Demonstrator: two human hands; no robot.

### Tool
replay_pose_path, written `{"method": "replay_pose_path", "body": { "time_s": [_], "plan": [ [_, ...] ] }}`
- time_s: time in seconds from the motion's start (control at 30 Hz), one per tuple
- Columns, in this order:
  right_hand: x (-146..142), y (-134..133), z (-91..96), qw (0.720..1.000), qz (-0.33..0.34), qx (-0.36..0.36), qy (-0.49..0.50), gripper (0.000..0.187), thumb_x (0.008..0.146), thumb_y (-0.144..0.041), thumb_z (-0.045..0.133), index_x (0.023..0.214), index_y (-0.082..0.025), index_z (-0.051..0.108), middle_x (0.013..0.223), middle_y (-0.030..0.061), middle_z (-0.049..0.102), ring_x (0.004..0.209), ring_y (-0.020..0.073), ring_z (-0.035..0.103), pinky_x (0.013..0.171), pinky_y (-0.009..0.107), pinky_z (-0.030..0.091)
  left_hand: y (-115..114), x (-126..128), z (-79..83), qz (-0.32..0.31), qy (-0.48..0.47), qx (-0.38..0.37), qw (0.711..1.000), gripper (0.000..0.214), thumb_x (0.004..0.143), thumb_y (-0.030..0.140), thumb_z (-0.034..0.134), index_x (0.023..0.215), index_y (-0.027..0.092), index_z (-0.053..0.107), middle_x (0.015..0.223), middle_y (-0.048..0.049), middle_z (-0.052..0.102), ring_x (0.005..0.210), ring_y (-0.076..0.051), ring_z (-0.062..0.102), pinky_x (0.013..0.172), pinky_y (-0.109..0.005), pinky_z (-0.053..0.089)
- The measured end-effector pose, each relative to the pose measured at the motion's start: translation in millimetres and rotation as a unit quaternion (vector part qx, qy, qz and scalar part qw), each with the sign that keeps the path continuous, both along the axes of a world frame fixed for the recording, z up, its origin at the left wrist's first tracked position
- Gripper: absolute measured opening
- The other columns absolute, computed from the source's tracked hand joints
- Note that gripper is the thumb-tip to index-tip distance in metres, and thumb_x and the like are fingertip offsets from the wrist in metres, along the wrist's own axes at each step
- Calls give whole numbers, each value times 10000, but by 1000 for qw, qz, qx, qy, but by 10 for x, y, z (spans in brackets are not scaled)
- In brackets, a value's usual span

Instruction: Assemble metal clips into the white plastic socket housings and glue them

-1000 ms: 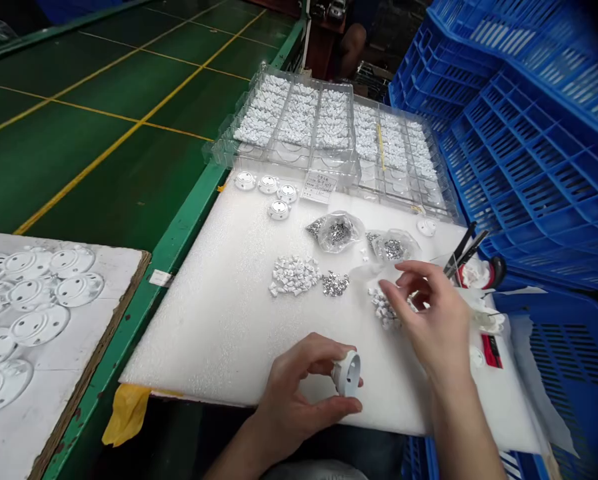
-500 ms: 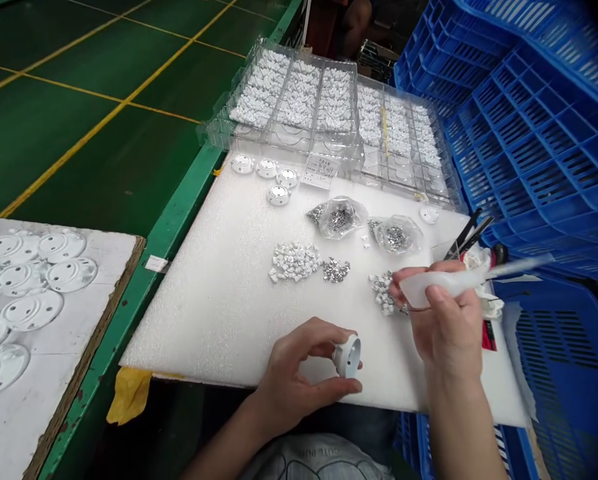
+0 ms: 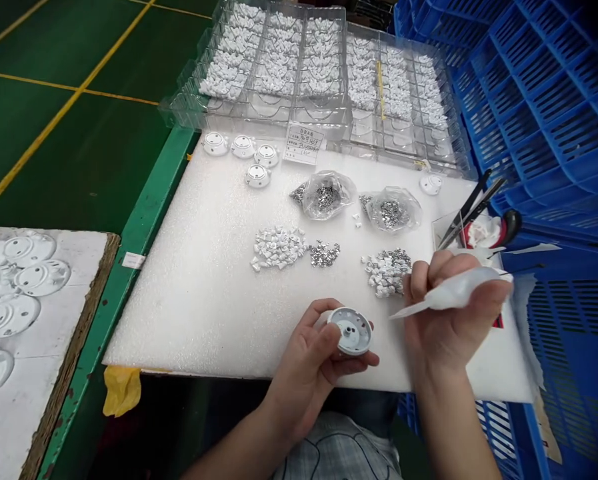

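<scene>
Head view: L hand (image 3: 319, 353) pinches a round white part (image 3: 353, 333), thumb on rim & fingers beneath, hollow side tilted up, near the front edge of a white foam board (image 3: 203, 293). R hand (image 3: 441, 333) is clamped round a translucent bottle (image 3: 456, 290), thin tip aimed left twd the part, just apart from it. Beyond R hand: pile of small white & metal bits (image 3: 386, 273). Farther back: 2 clear bags (image 3: 346, 197) of metal pcs, then clear trays (image 3: 323, 113) w/ white pcs.

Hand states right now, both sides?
Left hand: closed, holding a round white part, hollow side up.
Right hand: closed, holding a translucent, narrow-tipped bottle.
</scene>
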State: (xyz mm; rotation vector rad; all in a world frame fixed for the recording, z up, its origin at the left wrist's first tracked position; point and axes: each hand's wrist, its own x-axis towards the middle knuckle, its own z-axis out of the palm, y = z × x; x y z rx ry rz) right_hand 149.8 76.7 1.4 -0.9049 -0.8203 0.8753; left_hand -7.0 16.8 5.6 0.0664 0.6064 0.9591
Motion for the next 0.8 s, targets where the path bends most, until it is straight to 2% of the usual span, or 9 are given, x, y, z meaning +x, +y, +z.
{"method": "replay_pose_path", "body": {
  "time_s": [0.13, 0.23, 0.37, 0.8],
  "plan": [
    [-6, -31, -56, 999, -1, 27, -35, 624, 810, -571, 776, 539, -201, 352, 528, -74, 254, 451, 80, 250, 446, 296, 176, 20, 2, -2, 14, 2, -26, 1000, 515, 756, 417, 924, 1056, 178, 580, 928, -52, 795, 728, -138, 776, 695, -169, 631],
    [-12, -74, -107, 995, 0, 55, -89, 625, 848, -541, 752, 509, -203, 350, 501, -72, 254, 451, 85, 249, 470, 317, 172, 13, -4, 13, 19, 13, -30, 999, 505, 775, 410, 912, 1066, 177, 572, 939, -56, 796, 739, -133, 776, 707, -166, 629],
    [-32, -145, -147, 987, 11, 45, -156, 576, 890, -485, 726, 515, -206, 390, 502, -59, 298, 466, 96, 273, 489, 327, 168, -3, 0, 22, 23, 26, -31, 999, 509, 784, 416, 904, 1077, 174, 565, 934, -46, 790, 738, -126, 772, 724, -172, 633],
    [-61, -157, -150, 984, 5, 47, -172, 587, 921, -430, 683, 503, -196, 344, 497, -58, 259, 462, 87, 234, 492, 325, 159, 13, 3, 10, 20, 13, -28, 999, 520, 771, 420, 914, 1058, 171, 560, 928, -45, 784, 725, -131, 774, 706, -164, 620]
  ]
}}
